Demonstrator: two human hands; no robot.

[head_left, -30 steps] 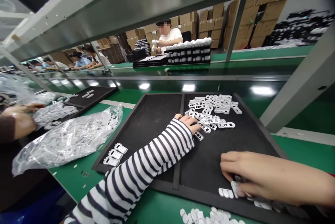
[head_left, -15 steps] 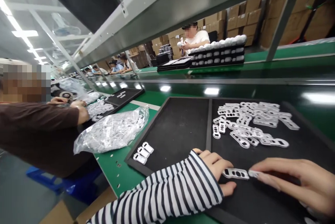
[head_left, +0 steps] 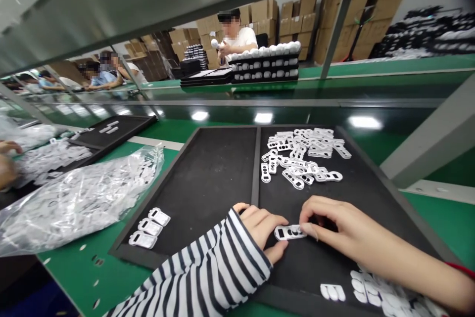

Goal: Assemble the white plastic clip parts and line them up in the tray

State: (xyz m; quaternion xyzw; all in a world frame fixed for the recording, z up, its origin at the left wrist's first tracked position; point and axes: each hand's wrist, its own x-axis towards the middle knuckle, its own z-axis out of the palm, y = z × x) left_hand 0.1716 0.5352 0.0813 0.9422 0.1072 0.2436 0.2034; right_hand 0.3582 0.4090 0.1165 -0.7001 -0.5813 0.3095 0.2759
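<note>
Dark-and-white striped left sleeve (head_left: 208,265); red right wristband (head_left: 460,268).

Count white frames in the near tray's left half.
3, slanted row, near left corner of tray: nearest frame, middle frame, farthest frame. Striped sleeve may hide more.

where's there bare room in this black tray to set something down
Widest: the left compartment, between the divider and three white pieces. Smaller: between the heaped frames, right hand and right rim. Crowded: that heap, and the loose caps at the near edge.

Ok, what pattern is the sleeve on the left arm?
Dark and white stripes on the sleeve; head view.
</note>
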